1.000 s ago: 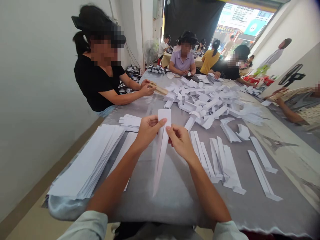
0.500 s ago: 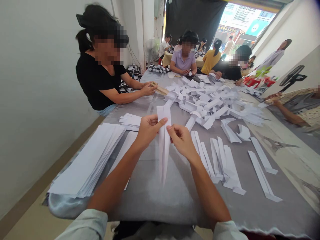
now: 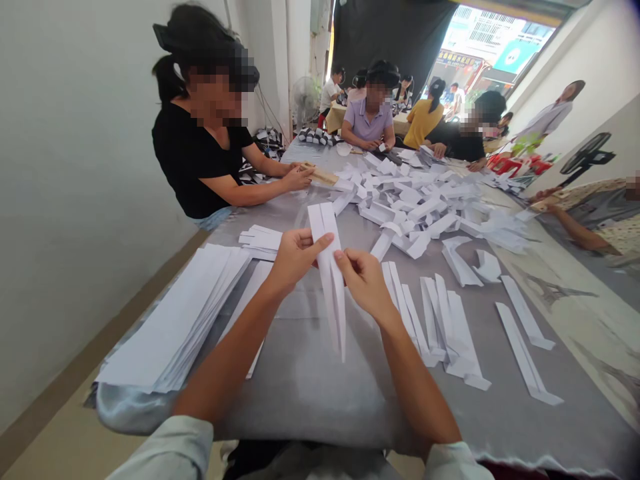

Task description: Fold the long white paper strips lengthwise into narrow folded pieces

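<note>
A long white folded paper strip (image 3: 327,270) is held above the table, creased lengthwise, its near end narrowing to a point. My left hand (image 3: 299,260) grips its left edge, thumb on top and fingers underneath. On the opposite edge, my right hand (image 3: 363,277) pinches the strip with thumb and bent fingers. Left of my arms lies a fanned stack of flat white paper sheets (image 3: 170,317). Several folded paper strips (image 3: 445,320) rest to the right of my right hand, each with a bent end.
A grey cloth covers the table (image 3: 300,400). Beyond my hands spreads a heap of folded white papers (image 3: 415,200). At the left, a co-worker (image 3: 210,147) holds a wooden piece (image 3: 320,175). More people sit around the far side, and a black fan (image 3: 587,157) stands at the right.
The strip has tilted in my hands: its far end has shifted left and slightly up, its near end to the right. Both hands keep their hold in nearly the same place.
</note>
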The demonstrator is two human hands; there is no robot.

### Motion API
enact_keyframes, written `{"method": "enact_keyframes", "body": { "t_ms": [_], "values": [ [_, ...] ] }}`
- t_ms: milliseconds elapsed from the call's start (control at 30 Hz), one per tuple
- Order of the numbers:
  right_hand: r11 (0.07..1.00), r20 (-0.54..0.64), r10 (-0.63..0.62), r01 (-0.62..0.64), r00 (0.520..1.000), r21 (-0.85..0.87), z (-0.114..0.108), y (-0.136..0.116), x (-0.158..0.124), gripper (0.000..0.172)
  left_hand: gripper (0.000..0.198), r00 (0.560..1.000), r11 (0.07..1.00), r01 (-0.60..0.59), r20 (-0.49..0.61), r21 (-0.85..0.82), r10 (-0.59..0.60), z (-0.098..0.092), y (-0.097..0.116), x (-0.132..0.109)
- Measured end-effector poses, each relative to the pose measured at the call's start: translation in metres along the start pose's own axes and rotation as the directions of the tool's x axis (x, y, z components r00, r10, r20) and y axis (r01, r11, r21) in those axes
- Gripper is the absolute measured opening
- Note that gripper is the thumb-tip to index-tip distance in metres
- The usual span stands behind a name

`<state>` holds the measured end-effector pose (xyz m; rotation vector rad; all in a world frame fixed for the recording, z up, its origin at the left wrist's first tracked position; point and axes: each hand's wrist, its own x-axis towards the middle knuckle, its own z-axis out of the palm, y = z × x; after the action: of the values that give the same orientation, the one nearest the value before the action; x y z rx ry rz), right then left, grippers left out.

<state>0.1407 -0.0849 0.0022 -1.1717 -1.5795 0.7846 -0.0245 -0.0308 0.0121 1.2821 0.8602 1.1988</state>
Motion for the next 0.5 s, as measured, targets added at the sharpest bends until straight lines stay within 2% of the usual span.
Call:
{"method": "enact_keyframes", "body": {
  "t_ms": [100, 167, 233, 367, 500],
  "values": [
    [0.999, -0.069, -0.024, 0.022, 0.997, -0.038, 0.0011, -0.0003, 0.0004, 0.057, 0.044, 0.983, 0.996, 0.066, 0.167, 0.059, -0.075, -0.0051, 0.0042, -0.0005],
    [0.999, -0.088, -0.024, 0.019, 0.996, -0.050, 0.0010, -0.0005, 0.0006, 0.058, 0.043, 0.965, 0.993, 0.079, 0.242, 0.085, -0.097, -0.0074, 0.0052, -0.0006],
    [1.000, -0.063, -0.006, 0.004, 0.998, -0.027, 0.0001, -0.0005, 0.0006, 0.057, 0.042, 0.971, 0.996, 0.062, 0.226, 0.065, -0.075, -0.0075, 0.0042, -0.0004],
    [0.997, 0.043, 0.033, -0.035, 0.999, 0.066, -0.0024, -0.0011, 0.0001, 0.055, 0.044, 0.992, 1.000, 0.027, 0.123, 0.016, -0.029, -0.0046, 0.0013, -0.0001],
    [1.000, -0.006, 0.003, -0.003, 1.000, 0.023, -0.0028, -0.0023, -0.0007, 0.057, 0.046, 0.990, 0.999, 0.034, 0.134, 0.017, -0.036, -0.0045, 0.0042, -0.0014]
  ]
}}
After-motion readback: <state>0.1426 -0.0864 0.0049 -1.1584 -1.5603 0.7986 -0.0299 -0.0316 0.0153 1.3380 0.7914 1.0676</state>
